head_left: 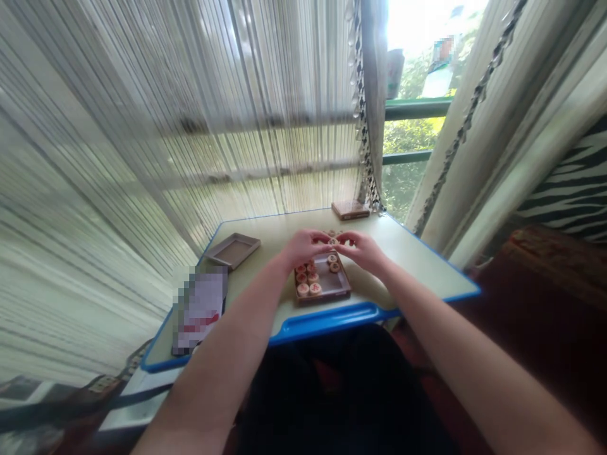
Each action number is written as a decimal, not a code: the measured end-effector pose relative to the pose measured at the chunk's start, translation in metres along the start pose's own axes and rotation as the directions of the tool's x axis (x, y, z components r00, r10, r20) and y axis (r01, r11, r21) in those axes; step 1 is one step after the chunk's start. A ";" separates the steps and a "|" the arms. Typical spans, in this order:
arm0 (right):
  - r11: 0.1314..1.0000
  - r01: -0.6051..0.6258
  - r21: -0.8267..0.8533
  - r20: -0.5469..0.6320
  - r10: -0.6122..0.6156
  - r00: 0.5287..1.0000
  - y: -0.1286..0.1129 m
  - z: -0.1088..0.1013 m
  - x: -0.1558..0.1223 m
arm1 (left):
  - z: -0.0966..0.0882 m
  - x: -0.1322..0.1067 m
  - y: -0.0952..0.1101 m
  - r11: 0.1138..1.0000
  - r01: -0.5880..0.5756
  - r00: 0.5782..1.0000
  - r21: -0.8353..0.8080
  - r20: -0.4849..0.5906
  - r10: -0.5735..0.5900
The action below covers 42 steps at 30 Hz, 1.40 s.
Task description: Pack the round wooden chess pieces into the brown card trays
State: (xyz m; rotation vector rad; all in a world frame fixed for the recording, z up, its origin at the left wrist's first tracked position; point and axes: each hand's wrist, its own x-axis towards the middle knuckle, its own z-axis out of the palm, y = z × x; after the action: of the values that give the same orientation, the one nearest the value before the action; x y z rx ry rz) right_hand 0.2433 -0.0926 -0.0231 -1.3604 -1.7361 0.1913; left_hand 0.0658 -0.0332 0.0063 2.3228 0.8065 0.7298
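Note:
A shallow brown box (pixel 327 282) lies on the table in front of me, holding round xiangqi pieces. Red-marked pieces (pixel 309 288) fill its left side in rows. At its right stand dark-marked pieces (pixel 334 267), with bare box floor between the two groups. Over the far end of the box, my left hand (pixel 306 246) and my right hand (pixel 363 248) face each other with fingers curled. Between their fingertips are several pale xiangqi pieces (pixel 333 241), gripped from both sides. My fingers partly hide these pieces and the box's far edge.
An open brown lid or tray (pixel 234 251) lies at the left of the blue-edged table (pixel 408 253). A flat brown case (pixel 350 210) sits at the back. A blurred-out flat item (pixel 200 313) rests at the left edge. String curtains (pixel 265 126) hang behind the table.

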 end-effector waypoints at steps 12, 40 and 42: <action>0.996 0.014 -0.093 0.079 -0.006 0.997 0.009 0.007 -0.006 | 0.011 0.002 -0.008 0.949 -0.122 0.991 0.290 -0.010 0.131; 0.971 0.128 -0.200 0.201 -0.087 0.976 0.009 0.006 -0.002 | 0.011 0.005 -0.008 0.920 -0.189 0.979 0.343 0.139 0.150; 0.971 0.129 -0.200 0.200 -0.088 0.976 0.008 0.006 -0.002 | 0.011 0.005 -0.009 0.925 -0.192 0.979 0.329 0.135 0.155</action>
State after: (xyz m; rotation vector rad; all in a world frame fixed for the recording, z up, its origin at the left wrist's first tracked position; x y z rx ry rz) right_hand 0.2449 -0.0885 -0.0327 -1.4313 -2.0335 0.0782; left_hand 0.0730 -0.0279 -0.0054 2.7480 0.7314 0.5661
